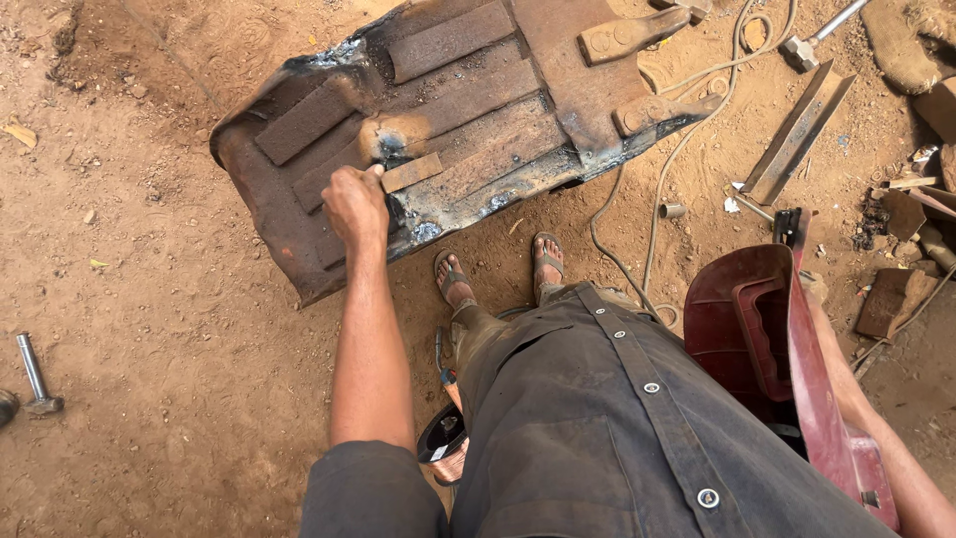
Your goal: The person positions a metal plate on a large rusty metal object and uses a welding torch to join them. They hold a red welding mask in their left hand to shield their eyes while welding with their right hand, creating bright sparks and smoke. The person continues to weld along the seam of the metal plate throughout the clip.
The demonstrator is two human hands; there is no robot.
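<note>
A big rusty steel plate (558, 80) with flat bars welded on it lies on the dirt in front of my sandalled feet (453, 276). My left hand (354, 204) reaches down to its near edge and pinches a small flat metal strip (413, 171) against the plate, beside a grey weld spot. My right hand (815, 286) is at the right, mostly hidden behind a dark red welding shield (762, 339) that it grips by the handle, held low at my side.
A hammer (35, 377) lies on the dirt at the far left and another (809, 42) at the top right. An angle iron (797, 134), cables (669, 164) and metal scraps (891, 299) lie to the right. A round spool (441, 438) sits between my legs.
</note>
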